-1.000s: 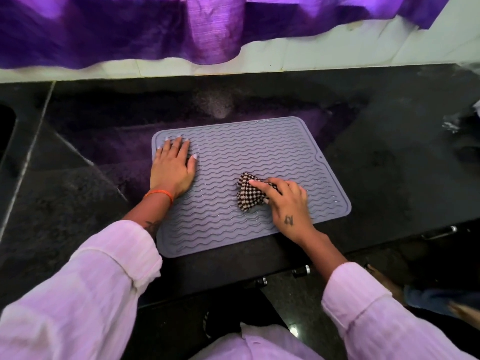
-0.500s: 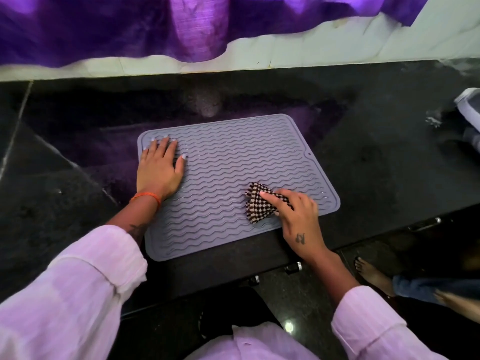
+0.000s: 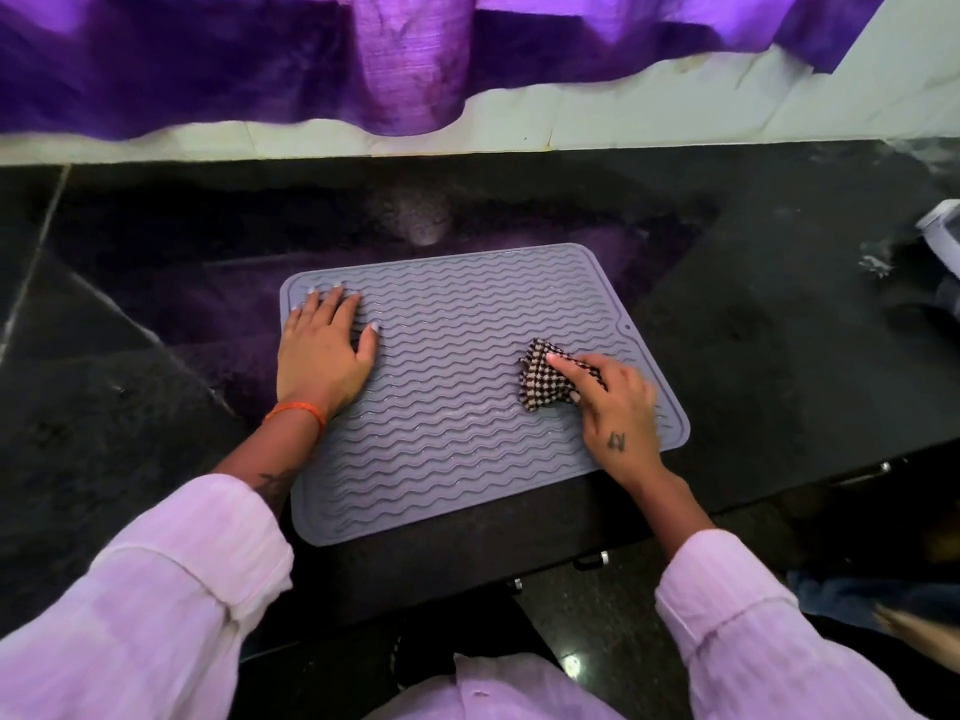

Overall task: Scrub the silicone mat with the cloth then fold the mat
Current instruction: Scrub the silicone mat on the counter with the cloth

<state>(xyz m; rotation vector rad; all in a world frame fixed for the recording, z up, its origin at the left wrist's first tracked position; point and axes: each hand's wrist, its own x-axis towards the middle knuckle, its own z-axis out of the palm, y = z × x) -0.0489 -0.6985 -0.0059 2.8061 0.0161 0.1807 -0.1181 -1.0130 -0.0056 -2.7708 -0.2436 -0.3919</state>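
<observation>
A grey silicone mat [image 3: 457, 407] with wavy ridges lies flat on the black stone counter [image 3: 753, 356]. My left hand [image 3: 322, 356] rests palm down on the mat's far left part, fingers spread, holding nothing. On the mat's right side my right hand [image 3: 615, 407] presses a small bunched checked cloth [image 3: 543, 379], brown and white, against the ridges. Part of the cloth is hidden under my fingers.
A purple curtain [image 3: 415, 59] hangs over the white tiled wall behind the counter. A white object [image 3: 943, 226] lies at the counter's right edge. Drawer handles [image 3: 589, 561] show below the front edge. Another person's foot and jeans [image 3: 883, 605] are at the lower right.
My right hand has slid the cloth rightward across the mat, from its middle towards the right side. My left hand has stayed pressed on the mat's left part.
</observation>
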